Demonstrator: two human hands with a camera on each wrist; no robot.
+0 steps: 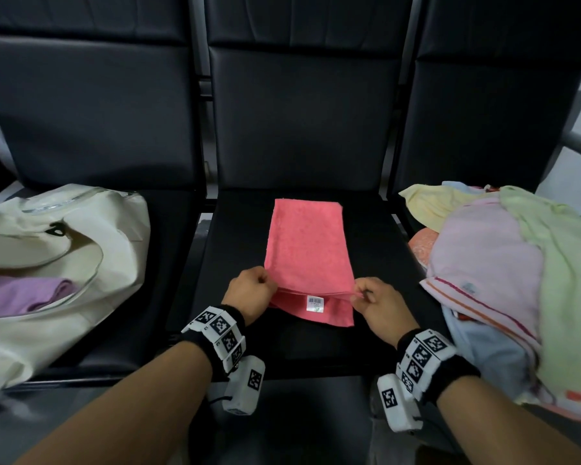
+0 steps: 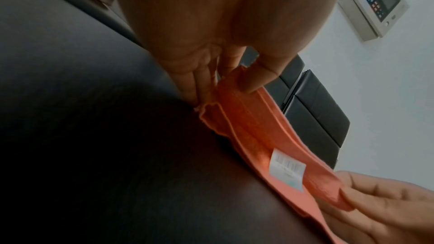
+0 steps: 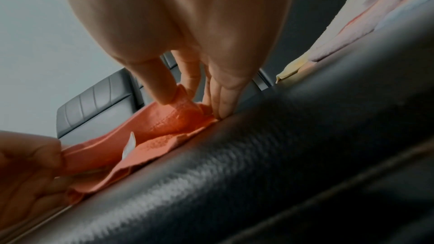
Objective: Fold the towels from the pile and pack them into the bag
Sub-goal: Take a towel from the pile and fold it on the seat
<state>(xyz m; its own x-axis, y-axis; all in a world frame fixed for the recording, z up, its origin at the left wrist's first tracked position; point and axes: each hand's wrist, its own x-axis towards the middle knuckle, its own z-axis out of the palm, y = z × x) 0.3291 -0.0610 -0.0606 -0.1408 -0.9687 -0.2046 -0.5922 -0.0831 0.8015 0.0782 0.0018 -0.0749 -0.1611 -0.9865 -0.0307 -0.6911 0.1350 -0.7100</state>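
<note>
A coral pink towel (image 1: 307,250) lies folded lengthwise on the middle black seat (image 1: 235,229), with a white barcode label (image 1: 315,303) at its near end. My left hand (image 1: 254,290) pinches the near left corner of the upper layer (image 2: 232,88). My right hand (image 1: 371,298) pinches the near right corner (image 3: 180,103). The upper layer is lifted slightly off the lower one. A cream canvas bag (image 1: 81,229) lies open on the left seat with a purple towel (image 1: 24,293) inside. The pile of towels (image 1: 503,263) sits on the right seat.
Black padded backrests (image 1: 302,112) rise behind the three seats. The pile holds pink, green, yellow and light blue towels and overhangs the right seat's front edge. A wall control panel (image 2: 375,3) shows in the left wrist view.
</note>
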